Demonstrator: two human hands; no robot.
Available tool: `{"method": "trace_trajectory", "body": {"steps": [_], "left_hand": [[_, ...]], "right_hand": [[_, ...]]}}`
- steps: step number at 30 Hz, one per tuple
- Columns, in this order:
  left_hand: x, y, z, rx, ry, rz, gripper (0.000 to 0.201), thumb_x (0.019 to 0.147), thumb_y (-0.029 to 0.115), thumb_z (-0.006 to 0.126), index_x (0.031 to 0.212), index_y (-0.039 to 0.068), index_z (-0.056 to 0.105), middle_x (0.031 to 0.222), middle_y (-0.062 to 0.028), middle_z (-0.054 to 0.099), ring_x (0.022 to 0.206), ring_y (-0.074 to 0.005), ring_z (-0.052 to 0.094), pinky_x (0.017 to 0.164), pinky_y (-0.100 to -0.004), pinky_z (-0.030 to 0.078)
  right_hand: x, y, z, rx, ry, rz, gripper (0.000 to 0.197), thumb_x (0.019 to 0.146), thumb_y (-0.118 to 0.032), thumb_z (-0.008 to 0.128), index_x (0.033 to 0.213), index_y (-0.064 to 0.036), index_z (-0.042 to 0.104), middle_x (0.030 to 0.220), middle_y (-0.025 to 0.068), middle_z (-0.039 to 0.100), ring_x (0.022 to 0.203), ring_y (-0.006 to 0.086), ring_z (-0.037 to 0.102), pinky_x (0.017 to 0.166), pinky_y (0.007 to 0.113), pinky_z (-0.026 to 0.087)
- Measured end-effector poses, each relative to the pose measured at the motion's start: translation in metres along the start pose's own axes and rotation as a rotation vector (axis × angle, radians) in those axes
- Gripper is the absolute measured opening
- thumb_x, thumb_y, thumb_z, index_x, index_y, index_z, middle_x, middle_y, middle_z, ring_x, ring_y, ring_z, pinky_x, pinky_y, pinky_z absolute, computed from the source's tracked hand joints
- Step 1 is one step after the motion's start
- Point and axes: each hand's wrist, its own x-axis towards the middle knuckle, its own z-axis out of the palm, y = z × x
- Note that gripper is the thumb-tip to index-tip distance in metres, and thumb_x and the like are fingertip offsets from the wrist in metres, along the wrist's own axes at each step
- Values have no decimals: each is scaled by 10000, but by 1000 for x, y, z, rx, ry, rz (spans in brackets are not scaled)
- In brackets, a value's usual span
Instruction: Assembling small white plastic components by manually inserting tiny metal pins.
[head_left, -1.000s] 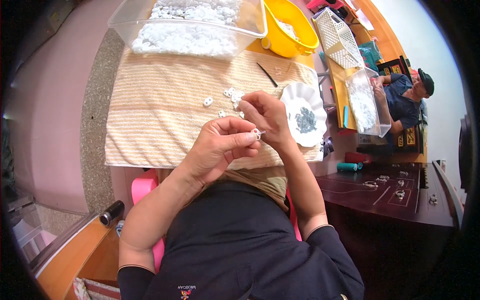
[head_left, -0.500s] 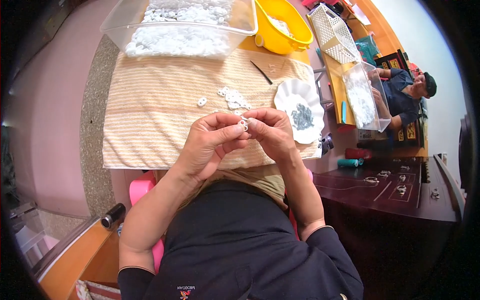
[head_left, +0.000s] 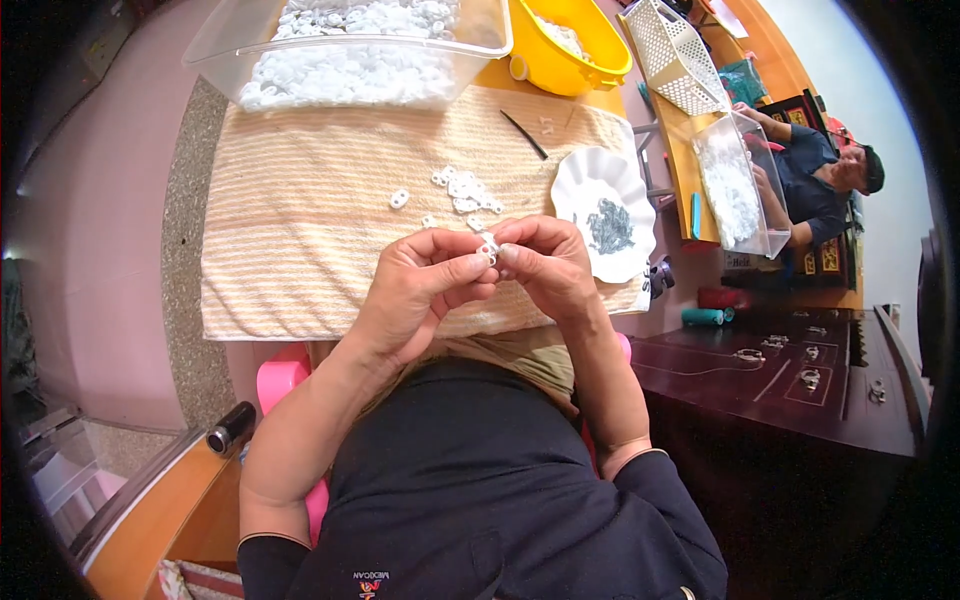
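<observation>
Between the fingertips of my left hand (head_left: 425, 285) and my right hand (head_left: 550, 268) is a small white plastic piece with holes (head_left: 489, 250). Thumbs and forefingers of both hands pinch it from either side, so part of it is hidden. Just beyond my fingers, a loose pile of similar white pieces (head_left: 463, 188) lies on the striped towel (head_left: 290, 220). One white piece (head_left: 399, 199) lies apart, left of the pile. A white fluted plate (head_left: 571, 185) holding small dark bits (head_left: 612, 226) stands to the right of my right hand.
A clear tub (head_left: 486, 45) full of white pieces stands at the far left, beside a yellow basin (head_left: 560, 82). A thin black stick (head_left: 524, 135) lies on the towel. Rightward, a person (head_left: 808, 165) works at another clear bin (head_left: 772, 205). A dark panel (head_left: 700, 365) lies nearer.
My hands stay pinched on the white piece, with only slight finger movement. The view has shifted a little. The other person's hand has moved further toward the far end of their bin.
</observation>
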Motion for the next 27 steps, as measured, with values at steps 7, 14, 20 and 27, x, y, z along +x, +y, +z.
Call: {"method": "trace_trajectory", "body": {"steps": [7, 14, 20, 27], "left_hand": [[2, -3, -2, 22, 21, -19, 149, 856, 26, 657, 1001, -8, 639, 911, -98, 674, 785, -144, 662, 723, -262, 575], [4, -4, -3, 39, 65, -24, 159, 853, 15, 657, 1006, -19, 632, 916, -107, 674, 784, -146, 662, 726, -264, 575], [6, -6, -5, 58, 111, -7, 155, 851, 10, 654, 1000, -20, 625, 896, -112, 674, 767, -146, 663, 713, -257, 572], [7, -5, -5, 79, 158, -11, 145, 846, 5, 653, 984, -22, 619, 887, -112, 674, 743, -141, 661, 700, -249, 567]], "right_hand": [[1, -4, -1, -41, -71, 12, 288, 850, 10, 650, 1130, 49, 594, 947, 128, 676, 809, 190, 674, 736, 300, 570], [1, -6, -6, -92, -100, 78, 350, 840, 35, 644, 1177, 76, 560, 988, 154, 665, 874, 203, 668, 768, 307, 565], [1, -5, -8, -169, -79, 59, 324, 867, -5, 638, 1175, 64, 561, 992, 126, 664, 874, 173, 660, 778, 291, 554], [2, -6, -10, -174, -47, 94, 334, 838, 29, 646, 1159, 76, 563, 969, 145, 666, 863, 196, 669, 770, 305, 560]]}}
